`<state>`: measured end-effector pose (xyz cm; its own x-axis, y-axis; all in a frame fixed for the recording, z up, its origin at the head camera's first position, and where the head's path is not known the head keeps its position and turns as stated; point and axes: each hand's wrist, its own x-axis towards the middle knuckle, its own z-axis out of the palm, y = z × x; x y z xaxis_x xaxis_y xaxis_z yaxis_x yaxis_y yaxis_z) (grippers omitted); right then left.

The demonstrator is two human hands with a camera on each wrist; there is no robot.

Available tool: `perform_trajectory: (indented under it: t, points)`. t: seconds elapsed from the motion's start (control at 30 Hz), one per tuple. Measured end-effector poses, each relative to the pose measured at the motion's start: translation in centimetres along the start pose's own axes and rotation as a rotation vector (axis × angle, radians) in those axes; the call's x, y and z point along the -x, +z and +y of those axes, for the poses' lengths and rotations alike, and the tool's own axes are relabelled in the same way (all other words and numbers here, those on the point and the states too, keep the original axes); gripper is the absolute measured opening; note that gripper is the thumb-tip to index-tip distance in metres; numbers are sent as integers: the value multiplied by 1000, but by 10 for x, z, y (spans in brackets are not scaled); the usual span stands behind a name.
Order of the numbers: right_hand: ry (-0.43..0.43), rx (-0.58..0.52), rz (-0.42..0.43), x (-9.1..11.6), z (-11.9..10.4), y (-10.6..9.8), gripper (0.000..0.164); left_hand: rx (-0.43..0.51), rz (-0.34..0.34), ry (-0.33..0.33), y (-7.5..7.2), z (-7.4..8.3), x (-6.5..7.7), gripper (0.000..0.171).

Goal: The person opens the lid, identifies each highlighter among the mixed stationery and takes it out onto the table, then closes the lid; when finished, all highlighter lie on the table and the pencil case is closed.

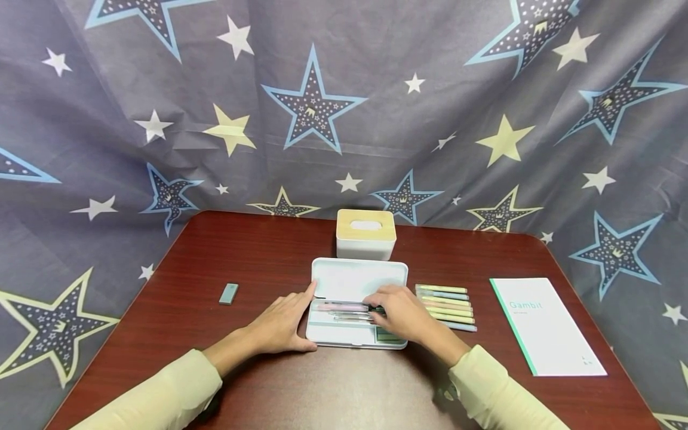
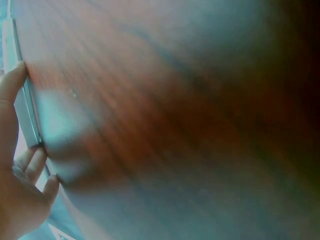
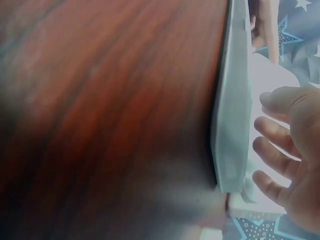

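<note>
A white pencil case (image 1: 335, 337) lies with its lid (image 1: 360, 278) raised at the back. Several slim pens (image 1: 344, 307) lie lengthwise inside it, and a dark green item (image 1: 389, 337) sits in its front right corner. My left hand (image 1: 282, 322) braces the case's left end, thumb along the front corner and index finger straight toward the lid; its fingertips touch the case in the left wrist view. My right hand (image 1: 400, 310) reaches over the right half, covering the pens' ends. In the right wrist view its fingers (image 3: 272, 155) are spread and slightly bent beside the case wall, nothing showing between them.
Several pastel markers (image 1: 446, 307) lie side by side right of the case. A white booklet (image 1: 548, 328) with a green spine is farther right. Behind the case stands a tissue box (image 1: 365, 245) with a wooden top. A small grey-green block (image 1: 228, 294) lies at left.
</note>
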<state>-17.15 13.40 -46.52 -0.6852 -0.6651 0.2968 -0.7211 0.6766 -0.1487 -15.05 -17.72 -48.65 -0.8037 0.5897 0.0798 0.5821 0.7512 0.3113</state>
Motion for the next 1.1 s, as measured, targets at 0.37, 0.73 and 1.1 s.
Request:
perform_trajectory:
  t: [0.37, 0.73, 1.1]
  points:
    - [-48, 22, 11, -8, -6, 8, 16, -2, 4, 0, 0, 0, 0, 129]
    - [-56, 52, -30, -12, -10, 12, 12, -11, 8, 4, 0, -1, 0, 129]
    - [-60, -61, -6, -8, -5, 11, 18, -12, 13, 10, -1, 1, 0, 128]
